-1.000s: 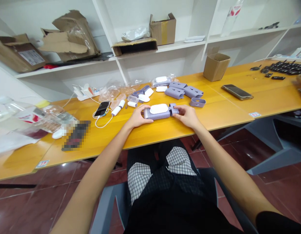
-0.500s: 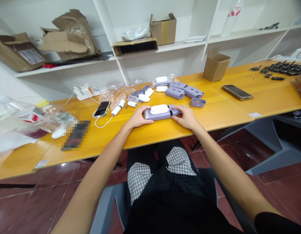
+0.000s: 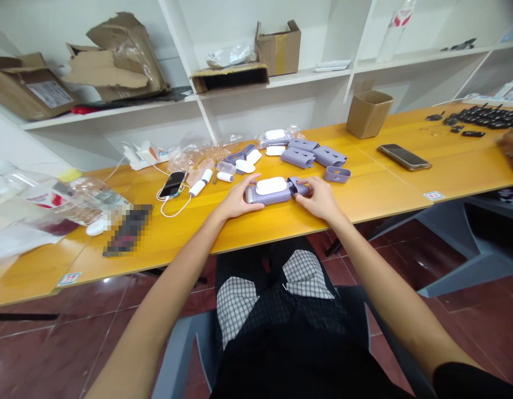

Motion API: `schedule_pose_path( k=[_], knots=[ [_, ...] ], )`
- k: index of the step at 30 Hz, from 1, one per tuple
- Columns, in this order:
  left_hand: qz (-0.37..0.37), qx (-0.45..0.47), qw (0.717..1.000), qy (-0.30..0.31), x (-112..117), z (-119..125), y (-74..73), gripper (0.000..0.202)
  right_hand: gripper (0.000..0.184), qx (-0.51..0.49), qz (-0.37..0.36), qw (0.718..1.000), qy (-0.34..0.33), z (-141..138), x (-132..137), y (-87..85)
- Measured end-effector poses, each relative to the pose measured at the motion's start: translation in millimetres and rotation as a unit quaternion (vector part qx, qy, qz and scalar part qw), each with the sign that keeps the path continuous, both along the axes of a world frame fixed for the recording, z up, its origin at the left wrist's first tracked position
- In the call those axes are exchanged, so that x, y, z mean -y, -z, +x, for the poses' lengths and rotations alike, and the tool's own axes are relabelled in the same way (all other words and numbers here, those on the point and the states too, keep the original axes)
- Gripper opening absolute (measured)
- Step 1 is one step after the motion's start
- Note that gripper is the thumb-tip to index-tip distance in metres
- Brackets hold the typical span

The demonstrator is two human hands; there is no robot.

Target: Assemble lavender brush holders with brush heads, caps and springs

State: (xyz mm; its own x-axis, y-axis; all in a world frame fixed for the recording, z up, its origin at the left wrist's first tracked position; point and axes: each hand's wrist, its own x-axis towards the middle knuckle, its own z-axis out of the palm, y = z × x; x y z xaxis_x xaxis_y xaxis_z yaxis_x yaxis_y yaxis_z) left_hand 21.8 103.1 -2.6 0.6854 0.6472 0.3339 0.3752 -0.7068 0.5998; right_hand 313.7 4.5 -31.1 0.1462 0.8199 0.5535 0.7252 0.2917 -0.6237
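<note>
A purple perforated casing (image 3: 277, 197) lies lengthwise near the table's front edge, with a white oval piece (image 3: 271, 185) on its top. My left hand (image 3: 240, 199) grips the casing's left end, thumb along the near side and fingers behind. My right hand (image 3: 322, 199) pinches a purple end cap (image 3: 297, 187) at the casing's right end. The cap sits tilted, and a dark gap shows between it and the casing. Whether the two still touch is hard to make out. Behind my hands lie several purple shells (image 3: 298, 158) and a loose purple cap (image 3: 337, 174).
White oval pieces (image 3: 245, 166) and crumpled clear plastic (image 3: 190, 158) lie at the back. A phone on a white cable (image 3: 173, 184) is at left, another phone (image 3: 404, 157) at right. A cardboard box (image 3: 369, 113) stands by the shelf. Bottles (image 3: 94, 197) lie at far left.
The end cap in my right hand has tilted and turned, and more of its dark inside shows. My left hand and the casing have stayed nearly in place.
</note>
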Motion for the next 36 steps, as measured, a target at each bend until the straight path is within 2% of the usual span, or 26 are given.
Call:
schedule_pose_path(
  k=[5, 9, 13, 17, 23, 36],
  knots=[
    [0.035, -0.003, 0.999, 0.005, -2.0, -0.4, -0.1, 0.084, 0.038, 0.014, 0.003, 0.999, -0.034, 0.8, 1.0, -0.3],
    [0.044, -0.002, 0.999, 0.005, -3.6, -0.9, -0.3, 0.078, 0.044, 0.023, 0.011, 0.999, -0.048, 0.4, 2.8, -1.3],
    [0.040, 0.002, 0.999, 0.013, -4.1, -1.2, -0.7, 0.076, 0.048, 0.029, 0.019, 0.997, -0.066, 0.7, 4.5, -2.2],
    [0.035, 0.008, 0.999, 0.013, -5.1, -2.0, -0.3, 0.076, 0.042, 0.057, 0.025, 0.994, -0.091, 1.6, 4.2, -0.2],
    [0.027, 0.004, 1.000, 0.011, -5.1, -3.0, -0.3, 0.076, 0.038, 0.065, 0.011, 0.994, -0.085, 2.6, 1.5, 3.3],
    [0.044, 0.004, 0.999, -0.007, -2.3, -0.1, 1.4, 0.079, 0.039, 0.063, 0.019, 0.993, -0.095, 1.2, 6.7, -2.6]
  ],
)
